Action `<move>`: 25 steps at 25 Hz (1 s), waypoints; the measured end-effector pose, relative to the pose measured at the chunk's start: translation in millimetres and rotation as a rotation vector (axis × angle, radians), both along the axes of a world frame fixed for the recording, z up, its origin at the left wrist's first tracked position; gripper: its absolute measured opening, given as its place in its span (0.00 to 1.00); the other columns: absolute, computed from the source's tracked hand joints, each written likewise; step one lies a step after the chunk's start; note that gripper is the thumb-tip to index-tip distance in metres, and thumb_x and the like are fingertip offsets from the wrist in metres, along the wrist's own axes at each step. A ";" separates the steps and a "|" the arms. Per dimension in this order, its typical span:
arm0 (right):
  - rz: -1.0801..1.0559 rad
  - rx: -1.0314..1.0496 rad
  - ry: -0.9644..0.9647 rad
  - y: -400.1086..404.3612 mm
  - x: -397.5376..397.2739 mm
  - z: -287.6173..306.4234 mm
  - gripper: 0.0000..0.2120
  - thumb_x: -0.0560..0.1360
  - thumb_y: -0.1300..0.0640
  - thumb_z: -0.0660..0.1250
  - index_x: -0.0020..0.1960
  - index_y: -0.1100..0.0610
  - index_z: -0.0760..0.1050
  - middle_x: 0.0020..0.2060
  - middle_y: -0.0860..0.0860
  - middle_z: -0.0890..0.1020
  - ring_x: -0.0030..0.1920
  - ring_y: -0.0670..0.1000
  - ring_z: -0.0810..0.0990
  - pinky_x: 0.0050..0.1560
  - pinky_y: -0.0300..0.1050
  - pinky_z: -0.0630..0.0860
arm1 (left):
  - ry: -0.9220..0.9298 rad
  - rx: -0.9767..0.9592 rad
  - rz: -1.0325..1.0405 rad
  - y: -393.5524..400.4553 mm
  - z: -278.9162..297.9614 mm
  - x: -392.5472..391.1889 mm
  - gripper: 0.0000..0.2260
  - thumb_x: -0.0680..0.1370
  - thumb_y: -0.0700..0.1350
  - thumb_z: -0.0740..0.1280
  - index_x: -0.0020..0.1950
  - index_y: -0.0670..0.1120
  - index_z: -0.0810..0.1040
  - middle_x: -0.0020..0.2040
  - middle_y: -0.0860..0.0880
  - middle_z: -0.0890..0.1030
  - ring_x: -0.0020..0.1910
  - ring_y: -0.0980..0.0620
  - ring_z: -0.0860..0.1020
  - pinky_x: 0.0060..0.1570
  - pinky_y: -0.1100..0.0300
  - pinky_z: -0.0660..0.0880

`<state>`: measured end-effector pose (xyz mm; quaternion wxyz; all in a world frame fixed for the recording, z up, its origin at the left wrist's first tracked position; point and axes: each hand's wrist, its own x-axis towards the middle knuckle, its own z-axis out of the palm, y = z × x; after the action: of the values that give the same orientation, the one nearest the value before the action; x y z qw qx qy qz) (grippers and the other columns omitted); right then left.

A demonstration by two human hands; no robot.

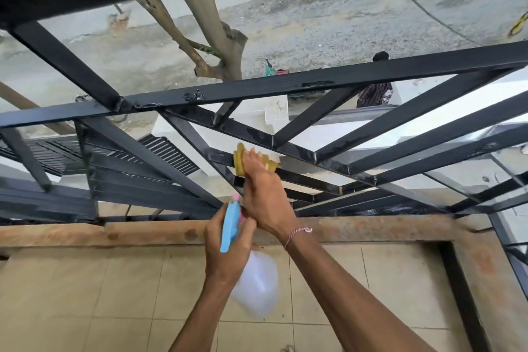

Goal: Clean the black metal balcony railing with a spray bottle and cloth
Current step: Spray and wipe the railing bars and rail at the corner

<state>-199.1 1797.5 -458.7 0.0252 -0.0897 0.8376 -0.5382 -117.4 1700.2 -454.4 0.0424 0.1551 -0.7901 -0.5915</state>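
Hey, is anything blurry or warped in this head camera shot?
In the head view, the spray bottle in the left hand is motion-blurred; wide-angle distortion bows the black railing bars; flat daylight, no hard shadows; the right hand and yellow cloth look fairly sharp.

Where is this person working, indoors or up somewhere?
Most likely an upper-floor balcony: a black railing edges a tiled floor, and through its bars a street and tree trunk lie far below.
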 end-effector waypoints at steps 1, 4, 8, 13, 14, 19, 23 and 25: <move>0.026 -0.015 0.033 -5.4 -4.3 7.4 0.29 0.78 0.71 0.58 0.78 0.63 0.61 0.78 0.60 0.61 0.80 0.56 0.54 0.80 0.46 0.48 | -0.002 0.007 0.019 -3.9 3.0 -1.1 0.10 0.76 0.45 0.72 0.57 0.52 0.81 0.44 0.51 0.84 0.44 0.52 0.82 0.37 0.67 0.78; 0.104 -0.079 0.115 -23.0 -10.5 26.0 0.30 0.79 0.71 0.58 0.79 0.59 0.61 0.79 0.55 0.61 0.80 0.52 0.54 0.80 0.45 0.48 | -0.023 0.001 0.072 -18.4 6.7 -2.2 0.08 0.79 0.39 0.71 0.57 0.47 0.81 0.45 0.47 0.82 0.43 0.52 0.82 0.37 0.63 0.80; 0.180 -0.159 0.192 -24.2 -6.7 26.7 0.35 0.75 0.75 0.56 0.80 0.60 0.57 0.80 0.54 0.58 0.80 0.50 0.52 0.80 0.50 0.51 | -0.014 -0.001 0.041 -28.7 6.0 0.9 0.11 0.77 0.39 0.74 0.59 0.46 0.83 0.43 0.46 0.83 0.40 0.48 0.81 0.35 0.55 0.80; 0.408 0.228 0.557 5.3 4.1 -38.1 0.27 0.83 0.63 0.58 0.80 0.60 0.54 0.80 0.59 0.58 0.81 0.56 0.52 0.80 0.54 0.52 | 0.028 -0.102 -0.016 -30.4 -1.4 4.3 0.09 0.71 0.46 0.71 0.40 0.40 0.77 0.38 0.39 0.78 0.27 0.50 0.73 0.28 0.51 0.78; 0.389 0.314 0.541 20.2 7.9 -54.5 0.25 0.85 0.60 0.53 0.81 0.57 0.53 0.79 0.59 0.60 0.80 0.55 0.55 0.79 0.49 0.54 | 0.037 -0.093 -0.035 -30.4 -4.3 3.8 0.12 0.70 0.47 0.70 0.40 0.38 0.75 0.39 0.39 0.79 0.27 0.49 0.73 0.28 0.50 0.78; 0.008 0.548 0.121 98.6 30.1 -121.2 0.33 0.77 0.67 0.67 0.78 0.57 0.60 0.69 0.62 0.73 0.57 0.60 0.81 0.59 0.56 0.80 | 0.098 -0.076 -0.130 -28.2 -10.7 -4.9 0.15 0.70 0.51 0.69 0.39 0.38 0.74 0.37 0.44 0.79 0.34 0.42 0.78 0.27 0.43 0.79; -0.051 0.442 0.059 106.1 37.8 -115.9 0.26 0.77 0.65 0.68 0.73 0.57 0.68 0.62 0.56 0.80 0.45 0.54 0.83 0.48 0.53 0.83 | 0.060 -0.060 -0.162 -19.2 -20.3 -6.9 0.14 0.72 0.51 0.70 0.41 0.40 0.77 0.37 0.45 0.81 0.35 0.42 0.80 0.28 0.38 0.79; -0.165 0.355 0.086 115.2 36.2 -100.9 0.19 0.77 0.62 0.69 0.68 0.56 0.74 0.51 0.52 0.83 0.40 0.47 0.81 0.44 0.39 0.80 | 0.049 -0.049 -0.167 -12.3 -19.9 -7.4 0.11 0.71 0.52 0.70 0.40 0.44 0.76 0.38 0.45 0.81 0.38 0.41 0.80 0.30 0.37 0.79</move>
<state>-162.9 1912.7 -559.6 -0.0396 -0.0378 0.9242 -0.3779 -124.8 1687.9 -474.3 0.0158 0.0731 -0.8132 -0.5771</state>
